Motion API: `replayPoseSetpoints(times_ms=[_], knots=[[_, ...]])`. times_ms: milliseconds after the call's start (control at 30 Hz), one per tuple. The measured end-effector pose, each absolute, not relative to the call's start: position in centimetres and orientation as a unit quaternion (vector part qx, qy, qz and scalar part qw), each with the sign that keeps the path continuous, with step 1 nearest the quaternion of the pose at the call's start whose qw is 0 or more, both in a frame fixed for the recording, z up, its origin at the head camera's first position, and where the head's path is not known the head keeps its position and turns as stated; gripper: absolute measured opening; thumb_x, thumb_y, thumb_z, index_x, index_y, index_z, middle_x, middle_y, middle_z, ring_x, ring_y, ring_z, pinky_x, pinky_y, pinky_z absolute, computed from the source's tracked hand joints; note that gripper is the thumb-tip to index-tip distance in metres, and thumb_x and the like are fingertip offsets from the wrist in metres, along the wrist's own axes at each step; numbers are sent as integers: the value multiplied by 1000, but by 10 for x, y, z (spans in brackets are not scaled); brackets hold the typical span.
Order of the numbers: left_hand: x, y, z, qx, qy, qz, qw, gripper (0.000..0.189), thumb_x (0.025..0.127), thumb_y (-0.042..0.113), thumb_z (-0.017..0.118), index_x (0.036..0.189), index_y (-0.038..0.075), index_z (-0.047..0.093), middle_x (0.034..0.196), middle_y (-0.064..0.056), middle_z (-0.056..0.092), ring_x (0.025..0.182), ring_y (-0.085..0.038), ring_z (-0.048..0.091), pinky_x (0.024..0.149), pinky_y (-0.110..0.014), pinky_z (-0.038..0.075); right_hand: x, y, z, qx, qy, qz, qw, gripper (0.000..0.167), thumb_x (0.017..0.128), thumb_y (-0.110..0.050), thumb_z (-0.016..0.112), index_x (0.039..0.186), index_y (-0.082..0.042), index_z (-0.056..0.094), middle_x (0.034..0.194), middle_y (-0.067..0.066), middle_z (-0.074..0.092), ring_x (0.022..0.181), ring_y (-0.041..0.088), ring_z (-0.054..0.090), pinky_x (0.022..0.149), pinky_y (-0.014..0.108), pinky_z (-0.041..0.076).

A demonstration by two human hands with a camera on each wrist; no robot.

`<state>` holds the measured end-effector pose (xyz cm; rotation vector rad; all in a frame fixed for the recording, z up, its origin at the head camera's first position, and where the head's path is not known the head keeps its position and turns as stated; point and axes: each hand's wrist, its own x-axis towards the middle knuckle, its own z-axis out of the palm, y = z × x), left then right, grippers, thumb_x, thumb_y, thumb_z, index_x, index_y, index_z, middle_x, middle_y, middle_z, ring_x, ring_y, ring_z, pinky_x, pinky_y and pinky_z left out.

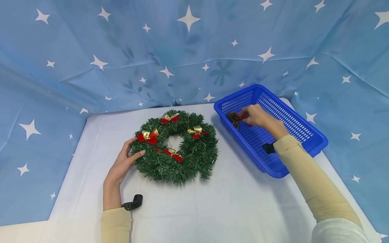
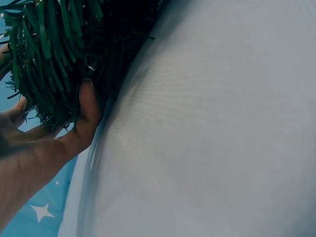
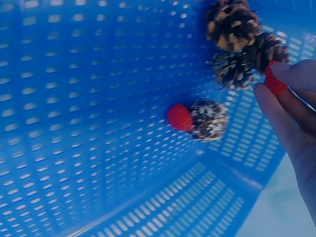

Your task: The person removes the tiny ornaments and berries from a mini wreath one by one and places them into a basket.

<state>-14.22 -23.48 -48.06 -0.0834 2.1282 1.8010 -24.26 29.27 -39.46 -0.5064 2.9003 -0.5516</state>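
Note:
A green artificial wreath (image 1: pixel 194 152) with red-and-gold bows lies on the white table, its middle open. At its left side my left hand (image 1: pixel 121 163) grips the greenery, thumb on top; in the left wrist view the thumb (image 2: pixel 90 106) and fingers hold it from opposite sides. My right hand (image 1: pixel 258 116) reaches into the blue basket (image 1: pixel 273 101). Thumb and forefinger pinch a small red textured piece (image 3: pixel 275 81), mostly hidden by the fingers. Beside them are several brown pine cones (image 3: pixel 232 24). Lower in the basket sit a red ball (image 3: pixel 179 117) and a frosted pine cone (image 3: pixel 209 120).
The basket stands at the table's back right, its raised rim around my right hand. A white cloth (image 1: pixel 194 209) covers the table. Blue star-printed fabric (image 1: pixel 170 44) closes off the back and both sides.

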Motion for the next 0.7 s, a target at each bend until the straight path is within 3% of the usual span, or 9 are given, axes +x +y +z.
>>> replayPoseSetpoints(times_ms=[133,367,700], knots=[[-142,-235,-481,-30,750,636,176,90,100,37,70,166,31,10,171,-10,-18,156,-46,-14,121,-71,12,-244,299,-401,-152,966,-188,91,19,91,2,69,109,7,74,99,24,75,71,24,70,67,38,60],[-142,-235,-481,-33,751,636,175,90,100,37,70,166,31,10,172,-10,-17,156,-47,-13,121,-72,12,-243,304,-408,-149,966,-189,97,20,90,4,71,108,9,75,101,24,75,90,35,73,78,44,61],[-143,-235,-480,-35,753,634,174,90,99,38,71,166,32,11,172,-9,-15,157,-48,-10,121,-71,13,-243,311,-422,-153,964,-192,99,19,88,7,69,106,9,75,99,24,75,90,37,73,80,47,61]])
